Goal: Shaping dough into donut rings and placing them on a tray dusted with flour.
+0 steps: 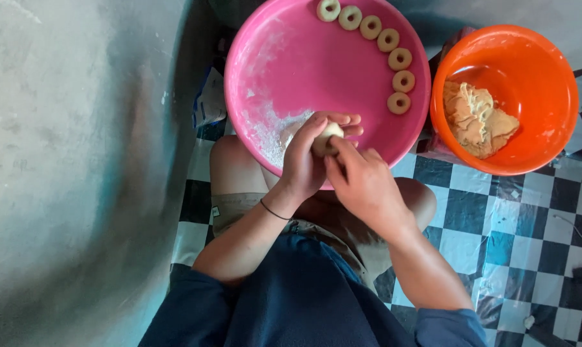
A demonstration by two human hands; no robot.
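Floor: black-and-white chequered sheet under the seated person, with a bare grey concrete wall to the left of the pink basin
Landmark: wide round pink plastic basin, resting against the person's bare knees, its bottom dusted with white flour on the near left side
Dough piece: small pale ball of dough, held just above the near rim of the pink basin, between both hands
Left hand: fingers curled about the dough from the left, closed on it, thumb side up; a thin dark band sits on the wrist
Right hand: fingers bent and pressing on the dough from the near right, fingertips touching it; how much of the ball it grips cannot be told, since the left hand covers part
Finished pieces: seven small pale dough rings in a curved row along the far right wall of the pink basin, apart from each other or barely touching
Supply: round orange plastic bowl just right of the pink basin, with a lump of beige dough in its bottom
Risk: as a judgement, the soft ball may stick to the fingers or tear if pinched too hard, and it could drop past the near rim onto the lap, since it is held over the edge, not the middle
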